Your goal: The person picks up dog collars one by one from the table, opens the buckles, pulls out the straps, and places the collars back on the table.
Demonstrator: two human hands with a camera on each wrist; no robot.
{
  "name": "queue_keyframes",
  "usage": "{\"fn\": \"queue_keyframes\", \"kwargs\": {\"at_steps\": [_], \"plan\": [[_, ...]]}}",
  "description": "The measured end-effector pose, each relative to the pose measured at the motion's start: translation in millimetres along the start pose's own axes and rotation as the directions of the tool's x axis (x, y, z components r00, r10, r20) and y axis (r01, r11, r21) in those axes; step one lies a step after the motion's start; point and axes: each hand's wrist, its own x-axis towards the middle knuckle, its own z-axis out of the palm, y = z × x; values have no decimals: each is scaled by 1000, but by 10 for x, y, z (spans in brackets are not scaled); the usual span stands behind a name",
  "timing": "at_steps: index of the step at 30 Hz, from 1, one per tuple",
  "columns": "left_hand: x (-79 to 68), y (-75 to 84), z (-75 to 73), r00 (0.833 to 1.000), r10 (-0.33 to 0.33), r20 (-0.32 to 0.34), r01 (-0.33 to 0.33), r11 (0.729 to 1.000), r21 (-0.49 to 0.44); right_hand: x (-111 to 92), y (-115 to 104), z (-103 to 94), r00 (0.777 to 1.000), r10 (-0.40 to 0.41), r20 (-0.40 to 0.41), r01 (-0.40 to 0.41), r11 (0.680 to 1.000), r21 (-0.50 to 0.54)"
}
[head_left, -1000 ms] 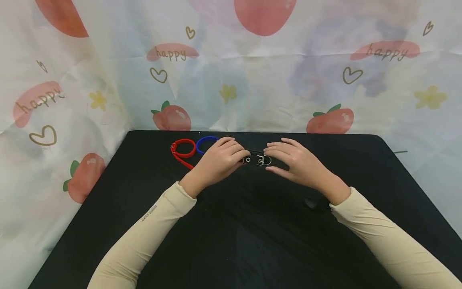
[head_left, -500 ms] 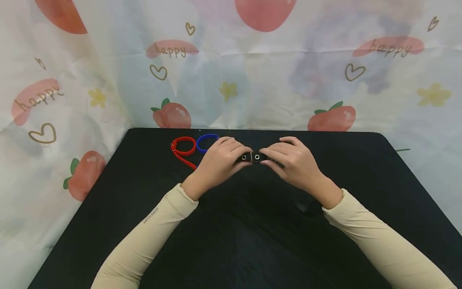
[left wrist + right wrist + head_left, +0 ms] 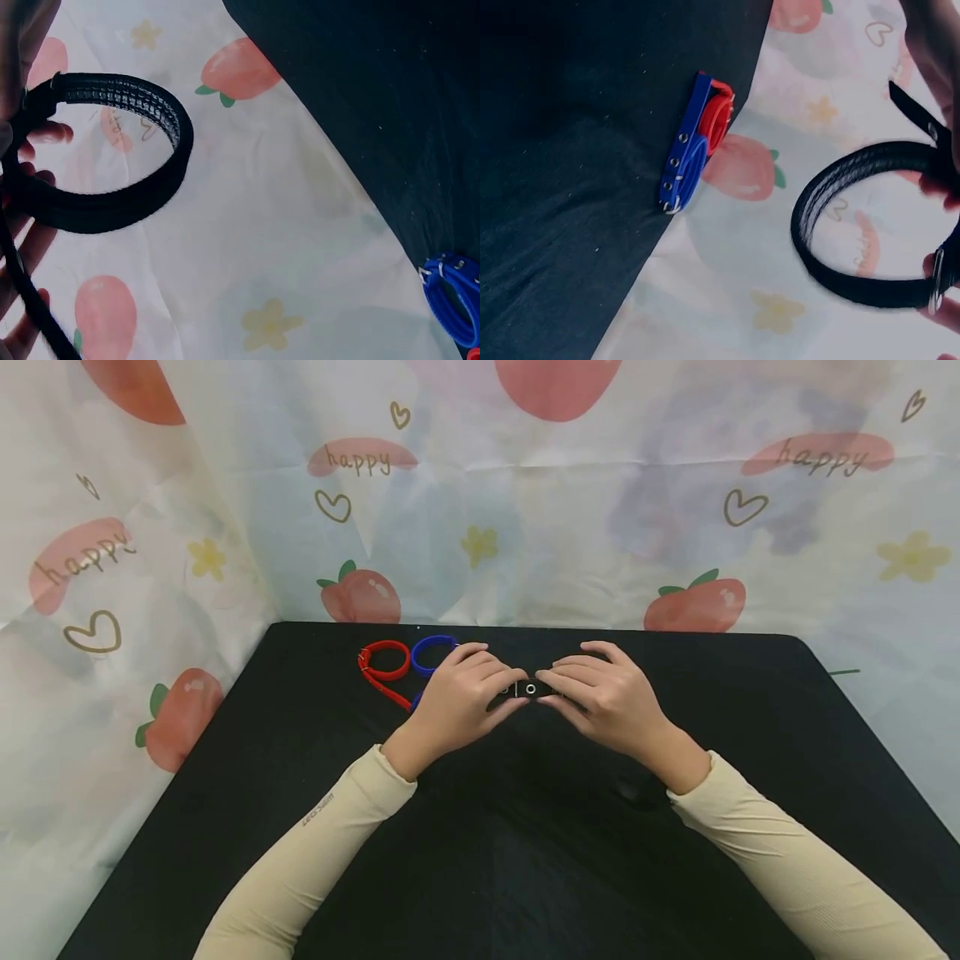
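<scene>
A black collar (image 3: 531, 688) with metal eyelets spans between my two hands, held up over the far part of the table. My left hand (image 3: 468, 693) pinches one side of the strap between thumb and fingers. From the other side my right hand (image 3: 603, 697) pinches it. An eyelet and a thin metal bar show in the gap between the fingertips. In the left wrist view the collar (image 3: 142, 206) forms a round loop with a textured inner face. The right wrist view shows the loop (image 3: 855, 292), a metal ring (image 3: 937, 281) and a free strap end (image 3: 911, 106).
Behind my left hand a red collar (image 3: 384, 690) and a blue collar (image 3: 431, 639) lie at the black table's (image 3: 510, 860) far edge. A patterned cloth backdrop (image 3: 555, 527) stands behind the table and along its left side.
My right hand has moved left, its fingers now closing on the strap. The buckle and ring seen between the hands earlier are out of sight there, and an eyelet shows instead.
</scene>
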Motion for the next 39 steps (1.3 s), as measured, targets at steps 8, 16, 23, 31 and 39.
{"fn": "queue_keyframes", "kwargs": {"at_steps": [8, 16, 23, 31, 39], "plan": [[-32, -11, -7, 999, 35, -5, -35, 999, 40, -36, 16, 19, 1000, 25, 6, -25, 998, 59], [-46, -28, 1, 998, 56, -17, -54, 994, 94, 55, -36, 34, 992, -116, -47, 112, 991, -69], [-161, -69, 21, 999, 37, -15, -36, 996, 79, -13, -2, -23, 988, -110, -103, 111, 994, 4], [-110, -60, 3, 994, 88, -68, -82, 993, 85, 74, -62, -12, 989, -133, -69, 135, 991, 15], [-155, -57, 32, 993, 87, -78, -86, 996, 24, -37, -67, -37, 986, -137, -94, 142, 989, 48]]}}
